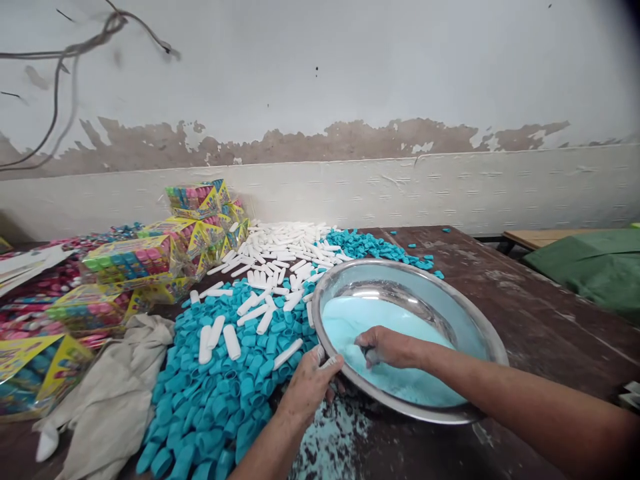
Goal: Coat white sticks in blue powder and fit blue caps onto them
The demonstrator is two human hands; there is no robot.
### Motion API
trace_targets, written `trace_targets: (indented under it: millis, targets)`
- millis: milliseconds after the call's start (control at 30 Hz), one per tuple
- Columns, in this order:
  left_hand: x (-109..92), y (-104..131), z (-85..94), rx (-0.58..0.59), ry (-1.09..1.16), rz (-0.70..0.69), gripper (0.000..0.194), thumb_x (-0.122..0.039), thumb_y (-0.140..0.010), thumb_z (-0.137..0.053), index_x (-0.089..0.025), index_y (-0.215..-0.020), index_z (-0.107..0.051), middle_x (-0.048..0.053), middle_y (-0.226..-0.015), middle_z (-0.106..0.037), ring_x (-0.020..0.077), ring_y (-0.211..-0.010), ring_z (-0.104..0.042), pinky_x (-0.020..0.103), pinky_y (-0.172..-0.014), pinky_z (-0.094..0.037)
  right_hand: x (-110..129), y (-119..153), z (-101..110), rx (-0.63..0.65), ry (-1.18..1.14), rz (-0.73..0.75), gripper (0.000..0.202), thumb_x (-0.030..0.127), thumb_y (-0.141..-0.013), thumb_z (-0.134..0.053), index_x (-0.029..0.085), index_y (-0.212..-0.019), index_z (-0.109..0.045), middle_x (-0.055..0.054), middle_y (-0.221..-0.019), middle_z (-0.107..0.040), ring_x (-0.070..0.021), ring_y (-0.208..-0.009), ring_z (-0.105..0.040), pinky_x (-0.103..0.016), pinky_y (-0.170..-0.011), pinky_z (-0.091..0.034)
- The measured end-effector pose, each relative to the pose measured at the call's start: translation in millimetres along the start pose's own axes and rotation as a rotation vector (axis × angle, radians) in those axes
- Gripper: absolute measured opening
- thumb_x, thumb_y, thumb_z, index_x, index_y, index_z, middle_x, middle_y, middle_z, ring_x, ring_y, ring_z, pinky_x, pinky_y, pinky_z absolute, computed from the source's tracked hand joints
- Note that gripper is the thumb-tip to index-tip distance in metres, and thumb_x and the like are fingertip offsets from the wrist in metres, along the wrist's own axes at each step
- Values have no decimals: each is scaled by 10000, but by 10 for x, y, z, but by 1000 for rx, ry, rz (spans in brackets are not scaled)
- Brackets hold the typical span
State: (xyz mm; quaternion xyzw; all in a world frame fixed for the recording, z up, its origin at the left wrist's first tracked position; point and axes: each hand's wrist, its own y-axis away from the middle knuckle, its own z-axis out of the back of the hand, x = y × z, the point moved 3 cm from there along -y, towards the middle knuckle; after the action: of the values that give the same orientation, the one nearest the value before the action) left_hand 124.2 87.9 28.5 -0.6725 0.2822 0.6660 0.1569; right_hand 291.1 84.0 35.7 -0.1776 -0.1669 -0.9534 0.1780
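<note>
A wide metal bowl (483, 333) holds pale blue powder (415, 383). My right hand (387, 347) is inside it, fingers curled and partly sunk in the powder; what they hold, if anything, is hidden. At the bowl's left rim my left hand (313, 380) is closed, thumb on the edge and other fingers below, with whitish powder on the fingertips. Left of the bowl spreads a heap of teal plastic caps (215, 393). Several white tubes (231, 342) lie on top of the caps.
More white tubes (285, 235) and teal pieces (370, 245) lie toward the wall. Packed boxes of colourful items (133, 257) are stacked at left, near a beige cloth (117, 393). Spilled powder marks the dark table (540, 320). A green cover (590, 267) is at right.
</note>
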Motion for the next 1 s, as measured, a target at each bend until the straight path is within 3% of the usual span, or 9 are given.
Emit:
trace_targets:
  millis: [100,200,400,567,767,867,1000]
  targets:
    - [-11,18,-3,-5,-6,0,350,-434,-721,-547,-120,-877,-553,26,-680,-562,115,-500,-505,176,-352,-316,-38,69,143,-12,-49,22,188,103,-715,-459,146,-817,-611,42,-751,-643,-107,-707,-570,-174,-603,-424]
    - [-10,24,3,-10,-8,5,355,-435,-722,-545,-123,-889,-548,26,-693,-561,116,-500,-507,181,-356,-320,-129,128,234,-42,-14,-16,185,63,-658,-486,157,-746,-619,13,-700,-636,-143,-686,-568,-232,-624,-420]
    - [31,-1,19,-20,0,-1,313,-429,-716,-556,-136,-824,-535,6,-654,-530,123,-502,-509,186,-357,-317,-123,113,72,-126,111,-163,282,-25,-610,-501,206,-447,-483,-69,-564,-570,-230,-702,-556,-373,-712,-386]
    - [36,2,15,-12,3,-5,321,-435,-720,-549,-138,-841,-547,16,-676,-549,125,-517,-510,187,-365,-329,38,54,-44,-47,-52,-98,225,11,-618,-471,200,-609,-592,-35,-669,-632,-180,-690,-565,-298,-671,-404]
    - [23,5,7,-5,2,4,364,-447,-711,-557,-127,-884,-548,24,-693,-559,122,-508,-513,181,-357,-322,-98,110,176,66,-128,-31,165,99,-635,-506,167,-731,-622,51,-689,-633,-120,-682,-572,-189,-606,-427]
    - [53,-3,17,-11,4,-1,358,-438,-720,-554,-126,-894,-542,18,-690,-552,117,-507,-514,177,-355,-323,-184,145,235,22,-49,-86,160,66,-603,-526,164,-691,-616,11,-691,-637,-162,-708,-582,-250,-650,-432]
    - [85,-4,26,-18,5,-7,318,-427,-729,-548,-131,-845,-534,7,-669,-534,114,-504,-514,172,-350,-320,-152,105,98,-73,95,-200,251,-19,-574,-513,186,-432,-484,-78,-578,-596,-251,-735,-585,-389,-735,-395]
